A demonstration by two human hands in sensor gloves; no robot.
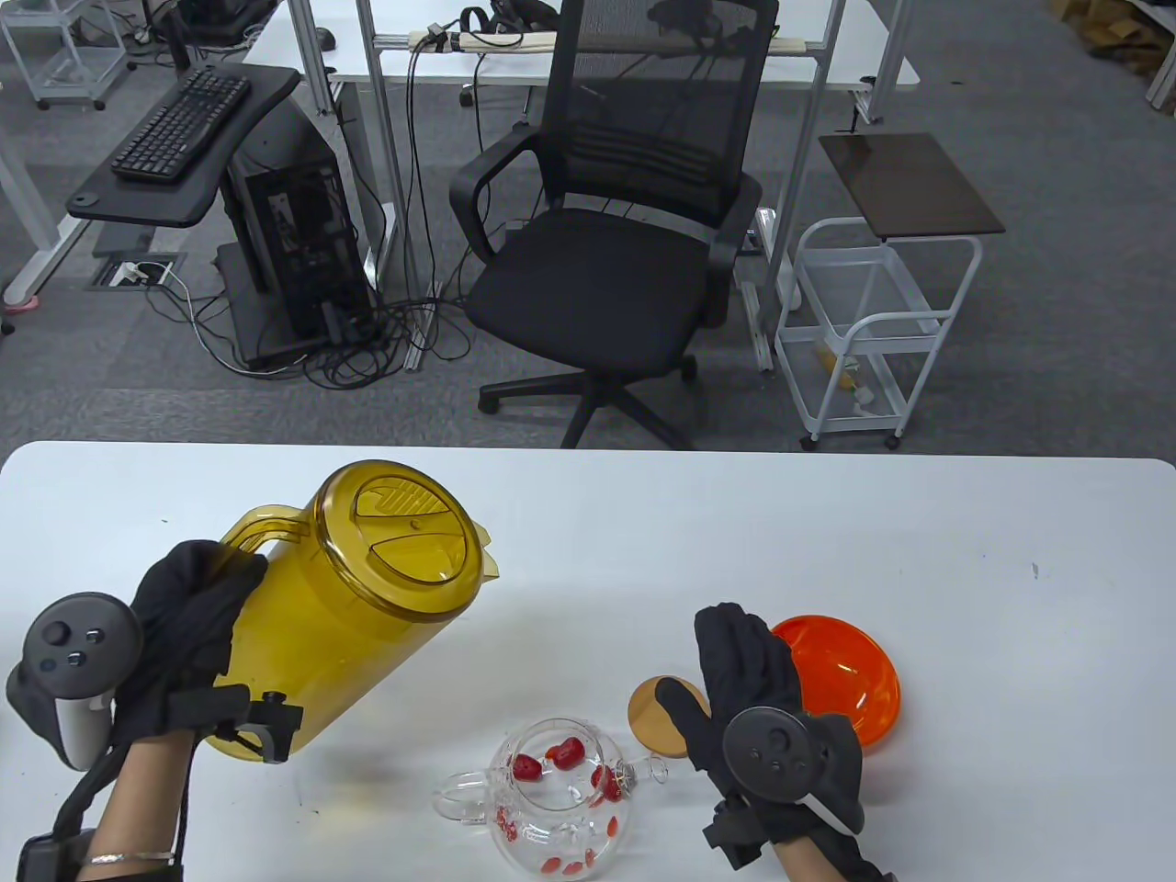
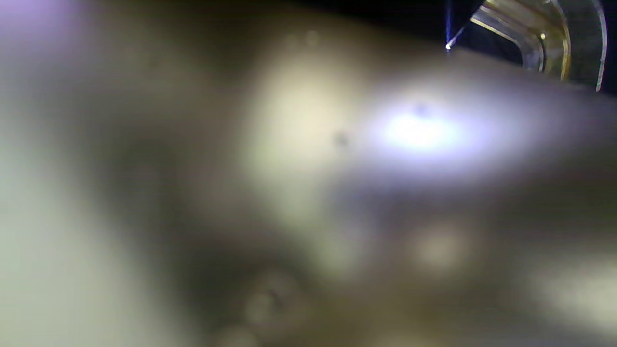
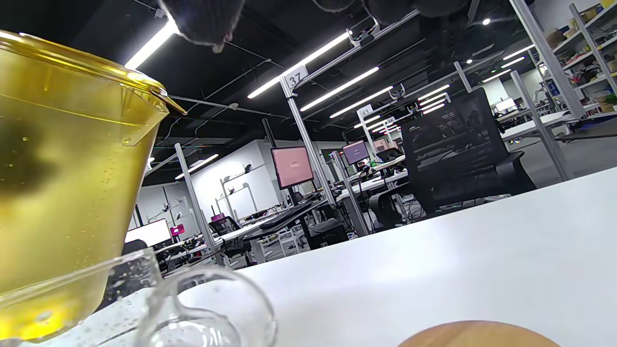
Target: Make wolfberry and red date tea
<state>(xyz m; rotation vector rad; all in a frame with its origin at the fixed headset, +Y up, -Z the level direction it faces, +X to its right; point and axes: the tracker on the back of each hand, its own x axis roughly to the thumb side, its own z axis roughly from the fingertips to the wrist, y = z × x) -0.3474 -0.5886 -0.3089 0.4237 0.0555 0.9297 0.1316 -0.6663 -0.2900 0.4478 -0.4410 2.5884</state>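
Note:
My left hand (image 1: 188, 634) grips the handle of a yellow translucent pitcher (image 1: 367, 597) and holds it tilted above the table, lid on, spout toward the right. A clear glass teapot (image 1: 560, 799) with red dates and wolfberries inside stands near the front edge, below and right of the pitcher. My right hand (image 1: 749, 684) lies flat and open on the table, to the right of the teapot, touching a round wooden lid (image 1: 654, 712). In the right wrist view the pitcher (image 3: 62, 193) fills the left and the teapot's glass (image 3: 193, 313) shows below. The left wrist view is a blur.
An orange bowl (image 1: 850, 675) sits right of my right hand. The white table (image 1: 827, 542) stretches back to its far edge. Beyond it stand a black office chair (image 1: 616, 230) and a white cart (image 1: 873, 331).

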